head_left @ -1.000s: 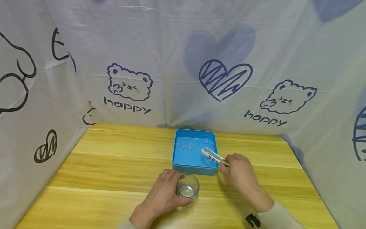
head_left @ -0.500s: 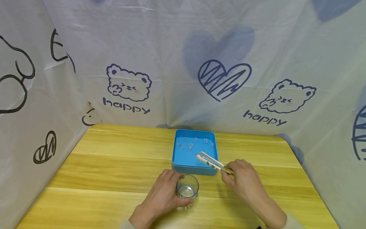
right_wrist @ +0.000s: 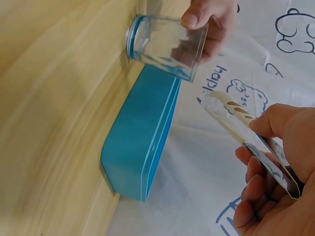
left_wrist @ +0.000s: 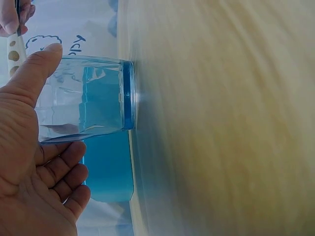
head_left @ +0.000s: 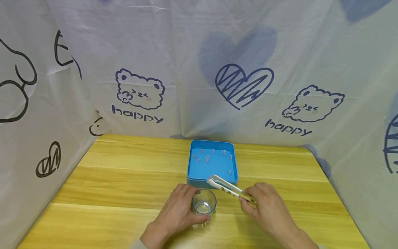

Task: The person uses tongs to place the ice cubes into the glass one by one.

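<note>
My left hand (head_left: 175, 212) curls its thumb and fingers round a clear drinking glass (head_left: 203, 203) that stands upright on the table. In the left wrist view the glass (left_wrist: 88, 98) shows a thick bluish base. My right hand (head_left: 268, 209) grips white tongs (head_left: 228, 188) with brown spots, between thumb and fingers. The tongs' tips hang over the front rim of a blue box (head_left: 196, 182), just beyond the glass. A small clear piece (right_wrist: 209, 102) shows between those tips in the right wrist view. Several clear cubes (head_left: 207, 159) lie scattered in the box.
The wooden table (head_left: 109, 186) runs back to a white cloth backdrop (head_left: 192, 86) printed with bears and hearts. More cloth (head_left: 28, 193) hangs along the left side. The box sits at the table's back middle.
My right hand has drawn the tongs from inside the box toward me and to the left, close to the glass. A cube at the box's front right now shows. The left hand stays put.
</note>
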A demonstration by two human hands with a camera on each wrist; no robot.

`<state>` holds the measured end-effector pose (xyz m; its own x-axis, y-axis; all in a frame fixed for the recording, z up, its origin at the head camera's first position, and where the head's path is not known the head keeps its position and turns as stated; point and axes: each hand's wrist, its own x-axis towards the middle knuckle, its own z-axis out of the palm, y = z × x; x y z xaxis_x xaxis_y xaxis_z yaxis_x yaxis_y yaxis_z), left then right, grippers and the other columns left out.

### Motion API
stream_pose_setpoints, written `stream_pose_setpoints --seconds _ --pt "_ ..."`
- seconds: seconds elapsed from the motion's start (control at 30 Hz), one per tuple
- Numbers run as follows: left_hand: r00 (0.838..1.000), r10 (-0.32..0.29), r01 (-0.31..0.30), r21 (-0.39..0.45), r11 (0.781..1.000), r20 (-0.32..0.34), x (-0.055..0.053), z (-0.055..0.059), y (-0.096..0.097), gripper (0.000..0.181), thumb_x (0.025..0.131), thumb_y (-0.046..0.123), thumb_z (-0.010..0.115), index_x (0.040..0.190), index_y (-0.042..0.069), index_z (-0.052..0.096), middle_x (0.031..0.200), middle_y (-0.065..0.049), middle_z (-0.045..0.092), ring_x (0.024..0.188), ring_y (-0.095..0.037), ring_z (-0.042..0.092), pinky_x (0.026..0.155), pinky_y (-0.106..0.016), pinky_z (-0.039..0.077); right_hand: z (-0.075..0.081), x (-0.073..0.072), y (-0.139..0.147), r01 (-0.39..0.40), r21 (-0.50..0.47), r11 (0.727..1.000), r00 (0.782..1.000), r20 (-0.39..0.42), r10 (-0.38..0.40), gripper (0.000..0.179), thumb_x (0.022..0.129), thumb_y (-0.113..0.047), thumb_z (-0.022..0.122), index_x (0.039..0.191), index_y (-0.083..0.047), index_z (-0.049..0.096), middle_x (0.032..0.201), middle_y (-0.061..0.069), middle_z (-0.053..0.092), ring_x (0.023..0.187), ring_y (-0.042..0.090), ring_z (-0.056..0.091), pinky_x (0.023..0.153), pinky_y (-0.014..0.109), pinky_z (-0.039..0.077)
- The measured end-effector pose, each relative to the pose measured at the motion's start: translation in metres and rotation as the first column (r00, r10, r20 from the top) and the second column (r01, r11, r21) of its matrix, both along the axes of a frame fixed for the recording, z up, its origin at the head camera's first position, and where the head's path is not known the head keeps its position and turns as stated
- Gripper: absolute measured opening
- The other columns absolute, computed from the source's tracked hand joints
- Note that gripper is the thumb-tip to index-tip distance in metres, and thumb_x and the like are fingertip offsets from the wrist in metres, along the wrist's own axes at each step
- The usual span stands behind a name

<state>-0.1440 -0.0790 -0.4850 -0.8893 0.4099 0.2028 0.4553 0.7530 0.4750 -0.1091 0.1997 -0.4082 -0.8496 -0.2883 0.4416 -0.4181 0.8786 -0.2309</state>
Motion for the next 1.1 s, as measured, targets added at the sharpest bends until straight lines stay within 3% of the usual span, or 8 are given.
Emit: stream_pose_setpoints --seconds 0.33,0.6,0.67,0.9,1.1 --pt "1.0 -0.001 0.001 0.01 1.0 -0.004 -0.001 0.0 0.001 0.076 0.075 0.06 0.09 0.128 0.011 0.066 0.122 0.0 0.065 0.118 -0.019 0.055 0.108 -0.044 0.049 -0.014 0.008 0.006 -0.155 -0.026 0.988 0.978 -0.146 0.15 0.019 0.077 -0.016 0.088 0.087 -0.017 0.072 0.08 -0.015 0.059 0.076 -0.001 0.05 0.064 0.023 0.05" --pt "1.0 -0.005 0.006 0.003 1.0 -0.027 -0.002 0.0 0.001 0.076 0.075 0.06 0.09 0.127 0.011 0.067 0.12 0.0 0.065 0.116 -0.019 0.055 0.106 -0.044 0.05 -0.022 0.01 0.009 -0.246 -0.008 0.969 0.955 -0.175 0.24 0.014 0.095 -0.031 0.075 0.092 -0.017 0.071 0.084 -0.014 0.059 0.08 0.001 0.05 0.068 0.025 0.05" --pt "1.0 -0.006 0.006 0.001 1.0 -0.029 -0.001 0.001 0.001 0.076 0.075 0.061 0.09 0.127 0.011 0.067 0.12 0.0 0.065 0.116 -0.019 0.055 0.106 -0.044 0.05 -0.024 0.011 0.009 -0.251 -0.004 0.968 0.954 -0.171 0.246 0.014 0.095 -0.031 0.075 0.092 -0.019 0.071 0.085 -0.015 0.058 0.081 0.001 0.05 0.069 0.026 0.05" --pt "0.999 -0.007 0.007 -0.004 1.0 -0.036 -0.001 0.0 0.0 0.076 0.074 0.061 0.09 0.127 0.011 0.067 0.118 0.001 0.065 0.115 -0.019 0.056 0.106 -0.043 0.051 -0.03 0.016 0.006 -0.219 0.007 0.976 0.969 -0.113 0.218 0.022 0.078 -0.019 0.088 0.091 -0.021 0.071 0.087 -0.016 0.059 0.082 -0.001 0.05 0.069 0.023 0.05" --pt "0.999 -0.007 0.007 -0.01 1.0 -0.035 0.0 -0.001 -0.001 0.077 0.075 0.062 0.089 0.127 0.011 0.067 0.119 0.001 0.065 0.116 -0.019 0.056 0.106 -0.042 0.051 -0.036 0.016 0.007 -0.247 -0.012 0.969 0.962 -0.121 0.244 0.019 0.081 -0.02 0.087 0.091 -0.019 0.071 0.087 -0.014 0.06 0.082 0.0 0.051 0.069 0.022 0.049"
